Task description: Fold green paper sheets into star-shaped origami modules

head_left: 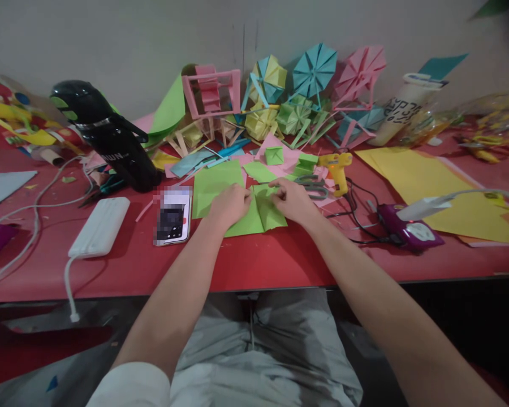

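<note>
A creased light green sheet of paper (271,212) lies on the red table in front of me, with a fold line down its middle. My left hand (232,204) is closed at its left part, fingertips pinched near the upper edge beside the crease. On the other side my right hand (294,199) has its fingers curled on the sheet's upper right edge, thumb and index close together. Another green sheet (207,181) lies under and left of my left hand. Grey-handled scissors (316,191) rest just past my right hand. Small folded green pieces (274,155) sit behind.
A phone (173,217), a white power bank (99,226) and a black bottle (110,135) are on the left. To the right are a yellow glue gun (337,169), a purple power strip (411,229) and yellow sheets (432,192). Folded paper umbrellas (314,70) line the wall.
</note>
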`<state>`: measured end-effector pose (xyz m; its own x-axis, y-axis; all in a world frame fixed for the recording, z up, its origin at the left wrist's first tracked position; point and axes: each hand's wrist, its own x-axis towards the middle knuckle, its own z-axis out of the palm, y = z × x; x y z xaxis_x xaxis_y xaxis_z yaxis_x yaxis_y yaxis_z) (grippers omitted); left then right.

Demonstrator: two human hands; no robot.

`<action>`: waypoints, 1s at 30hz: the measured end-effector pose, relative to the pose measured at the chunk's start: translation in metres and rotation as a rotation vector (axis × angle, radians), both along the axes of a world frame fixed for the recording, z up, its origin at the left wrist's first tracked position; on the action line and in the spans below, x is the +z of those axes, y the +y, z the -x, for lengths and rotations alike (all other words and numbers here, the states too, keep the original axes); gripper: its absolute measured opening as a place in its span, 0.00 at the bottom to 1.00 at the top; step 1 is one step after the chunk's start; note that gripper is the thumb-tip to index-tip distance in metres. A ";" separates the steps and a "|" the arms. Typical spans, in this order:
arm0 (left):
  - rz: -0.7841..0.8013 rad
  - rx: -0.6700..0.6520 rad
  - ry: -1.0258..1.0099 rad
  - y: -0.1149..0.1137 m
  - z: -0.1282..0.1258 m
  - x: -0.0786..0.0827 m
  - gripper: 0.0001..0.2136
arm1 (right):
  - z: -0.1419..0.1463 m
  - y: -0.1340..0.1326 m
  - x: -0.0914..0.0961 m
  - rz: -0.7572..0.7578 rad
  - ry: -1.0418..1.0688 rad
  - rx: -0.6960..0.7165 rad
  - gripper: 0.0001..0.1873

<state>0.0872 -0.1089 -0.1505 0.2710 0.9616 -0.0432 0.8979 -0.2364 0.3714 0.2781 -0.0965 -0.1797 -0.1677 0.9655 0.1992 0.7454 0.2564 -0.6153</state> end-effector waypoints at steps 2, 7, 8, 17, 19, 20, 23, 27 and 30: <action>-0.002 -0.004 0.010 0.000 0.000 0.001 0.15 | 0.000 -0.001 0.000 -0.003 -0.012 0.011 0.18; -0.004 -0.005 0.013 -0.001 0.001 0.000 0.16 | -0.004 -0.004 0.004 -0.013 0.058 0.003 0.12; -0.008 0.007 0.008 -0.001 0.001 0.000 0.16 | -0.005 -0.005 0.005 -0.016 0.078 -0.004 0.14; -0.081 0.095 -0.011 -0.002 -0.002 -0.001 0.17 | -0.006 -0.001 0.002 -0.005 0.199 0.017 0.15; -0.067 0.087 -0.014 -0.002 -0.002 0.000 0.15 | -0.005 0.001 0.000 -0.021 0.199 0.011 0.14; -0.056 0.075 -0.015 -0.002 -0.002 0.000 0.15 | -0.005 0.002 -0.001 -0.025 0.192 0.008 0.13; -0.031 0.040 -0.030 -0.001 -0.002 0.000 0.13 | -0.005 0.002 -0.001 -0.023 0.158 -0.003 0.13; -0.001 0.039 -0.053 0.001 -0.001 -0.002 0.13 | -0.007 0.002 -0.003 -0.013 0.093 0.000 0.14; 0.003 0.035 -0.057 0.003 -0.001 -0.003 0.13 | -0.008 0.002 -0.005 -0.006 0.058 0.027 0.16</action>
<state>0.0881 -0.1063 -0.1537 0.2391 0.9705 -0.0317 0.8831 -0.2038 0.4227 0.2859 -0.0942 -0.1846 -0.1813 0.9596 0.2152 0.7013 0.2795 -0.6557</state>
